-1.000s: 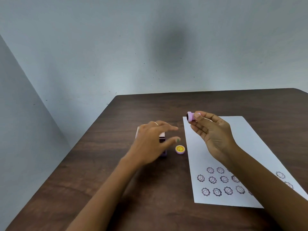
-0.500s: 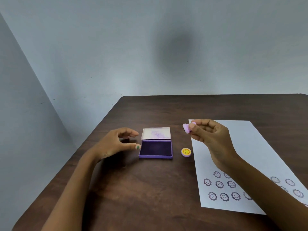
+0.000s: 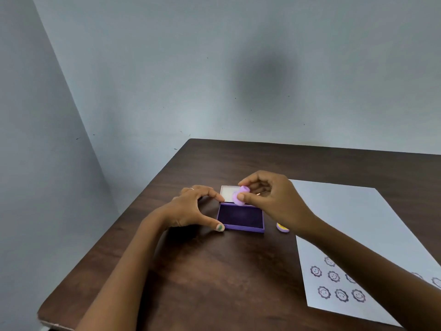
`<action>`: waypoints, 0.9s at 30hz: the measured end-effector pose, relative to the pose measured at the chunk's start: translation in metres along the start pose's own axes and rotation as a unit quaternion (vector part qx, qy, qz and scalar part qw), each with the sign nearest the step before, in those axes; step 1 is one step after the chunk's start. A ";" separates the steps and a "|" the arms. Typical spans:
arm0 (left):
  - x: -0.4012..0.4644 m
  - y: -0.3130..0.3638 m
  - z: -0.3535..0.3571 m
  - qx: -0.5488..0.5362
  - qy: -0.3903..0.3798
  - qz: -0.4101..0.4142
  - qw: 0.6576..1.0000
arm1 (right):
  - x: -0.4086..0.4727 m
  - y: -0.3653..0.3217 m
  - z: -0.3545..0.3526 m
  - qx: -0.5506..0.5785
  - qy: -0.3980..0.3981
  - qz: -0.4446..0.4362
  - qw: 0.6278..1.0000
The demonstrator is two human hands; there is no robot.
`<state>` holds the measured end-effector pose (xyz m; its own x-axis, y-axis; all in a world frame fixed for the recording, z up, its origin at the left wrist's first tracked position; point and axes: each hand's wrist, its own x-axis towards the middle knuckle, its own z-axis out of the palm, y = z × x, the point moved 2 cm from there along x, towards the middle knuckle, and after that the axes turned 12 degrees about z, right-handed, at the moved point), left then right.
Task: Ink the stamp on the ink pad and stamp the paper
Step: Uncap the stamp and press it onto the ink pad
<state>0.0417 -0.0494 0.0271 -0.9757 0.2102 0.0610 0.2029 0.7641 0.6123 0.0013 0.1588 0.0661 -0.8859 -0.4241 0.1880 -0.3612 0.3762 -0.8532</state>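
Note:
A purple ink pad (image 3: 241, 217) lies open on the dark wooden table, its pale lid (image 3: 227, 193) folded back behind it. My right hand (image 3: 272, 199) pinches a small lilac stamp (image 3: 240, 196) just above the pad's far edge. My left hand (image 3: 191, 209) rests at the pad's left side, index finger and thumb touching its left corners, holding nothing. White paper (image 3: 353, 225) lies to the right, with several purple smiley flower prints (image 3: 333, 275) near its front end.
A small round lilac cap with a yellow face (image 3: 282, 228) sits between the pad and the paper, partly hidden by my right wrist. The table's left edge (image 3: 114, 225) runs close to a pale blue wall.
My right hand carried the stamp leftward from above the paper to over the ink pad. My left hand drew off the pad, exposing it, then closed in against its left side.

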 end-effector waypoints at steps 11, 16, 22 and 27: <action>-0.001 0.001 0.000 0.006 -0.009 -0.009 1.000 | 0.021 0.008 0.032 -0.095 -0.019 -0.025 0.995; -0.001 0.001 -0.001 0.007 -0.010 -0.006 1.000 | 0.021 0.012 0.036 -0.096 -0.023 -0.030 0.995; -0.001 0.001 -0.001 0.007 -0.013 -0.008 1.000 | 0.020 0.014 0.041 -0.128 -0.001 -0.061 0.990; -0.001 0.002 0.000 0.004 -0.010 -0.005 1.000 | 0.014 0.018 0.043 -0.148 0.025 -0.112 0.982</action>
<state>0.0428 -0.0483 0.0286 -0.9759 0.2150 0.0381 0.1936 0.7712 0.6064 -0.0053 0.1244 0.0326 -0.7855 -0.4854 0.3839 -0.6104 0.5051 -0.6102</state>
